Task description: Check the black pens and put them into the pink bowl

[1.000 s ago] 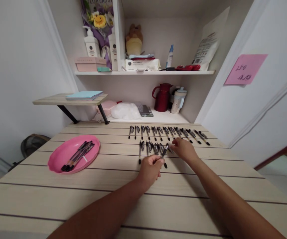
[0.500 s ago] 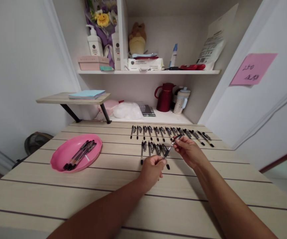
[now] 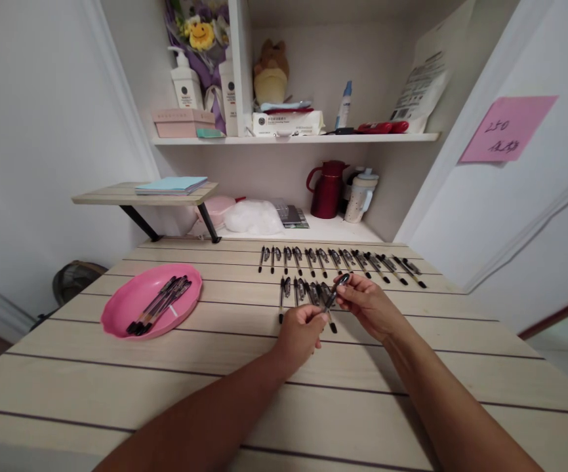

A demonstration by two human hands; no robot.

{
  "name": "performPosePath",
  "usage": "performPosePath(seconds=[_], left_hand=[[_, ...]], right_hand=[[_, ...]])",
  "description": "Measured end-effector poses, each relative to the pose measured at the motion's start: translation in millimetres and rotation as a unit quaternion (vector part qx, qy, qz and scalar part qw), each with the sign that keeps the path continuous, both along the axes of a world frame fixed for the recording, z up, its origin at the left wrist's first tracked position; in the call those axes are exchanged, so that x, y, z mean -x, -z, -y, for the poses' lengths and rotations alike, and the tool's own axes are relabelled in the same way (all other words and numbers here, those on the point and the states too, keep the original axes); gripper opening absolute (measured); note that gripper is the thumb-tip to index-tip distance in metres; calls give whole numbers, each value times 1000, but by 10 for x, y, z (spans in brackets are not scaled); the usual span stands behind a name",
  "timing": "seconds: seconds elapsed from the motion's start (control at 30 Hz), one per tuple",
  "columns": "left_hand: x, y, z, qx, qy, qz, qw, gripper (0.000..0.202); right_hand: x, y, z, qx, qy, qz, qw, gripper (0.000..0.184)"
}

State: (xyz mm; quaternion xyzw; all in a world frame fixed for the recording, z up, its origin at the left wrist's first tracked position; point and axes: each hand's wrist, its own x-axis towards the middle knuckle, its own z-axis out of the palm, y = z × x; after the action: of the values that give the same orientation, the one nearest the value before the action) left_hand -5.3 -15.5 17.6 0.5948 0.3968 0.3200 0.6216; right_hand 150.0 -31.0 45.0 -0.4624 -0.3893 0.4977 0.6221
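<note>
My left hand (image 3: 300, 333) is closed round the lower end of a black pen (image 3: 334, 295), held just above the wooden table (image 3: 274, 380). My right hand (image 3: 370, 303) pinches the pen's upper end, where its cap sits. Below the hands lies a short row of pens with caps (image 3: 301, 294). A longer row of pens and caps (image 3: 343, 261) lies beyond it, nearer the wall.
A pink oval tray (image 3: 131, 303) with several black pens stands at the left of the table. Behind are a small raised shelf with a blue notebook (image 3: 170, 186), a red jug (image 3: 326, 190), a mug, and a wall shelf with bottles and boxes. A pink note (image 3: 507, 128) hangs at right.
My right hand left the row on the table with a cap and came to the tip of the pen that my left hand holds. The pen has risen slightly.
</note>
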Motion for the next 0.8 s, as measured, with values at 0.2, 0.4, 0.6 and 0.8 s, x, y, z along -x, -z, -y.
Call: performPosePath(seconds=[0.2,0.4,0.6,0.8], left_hand=[[23,-48,9,-12,-3,8,1000,21],[25,-68,-14,-48,-9,-11,999,22],[28,-71,-74,-125,-22,-32,991,20],[26,-103,-96,-92,-12,-34,995,20]], right_hand=[[79,-5,31,18,-59,31,998,32],[69,-7,41,18,-68,47,996,27],[130,0,38,20,-52,45,997,28],[55,-12,38,9,-38,22,999,34]])
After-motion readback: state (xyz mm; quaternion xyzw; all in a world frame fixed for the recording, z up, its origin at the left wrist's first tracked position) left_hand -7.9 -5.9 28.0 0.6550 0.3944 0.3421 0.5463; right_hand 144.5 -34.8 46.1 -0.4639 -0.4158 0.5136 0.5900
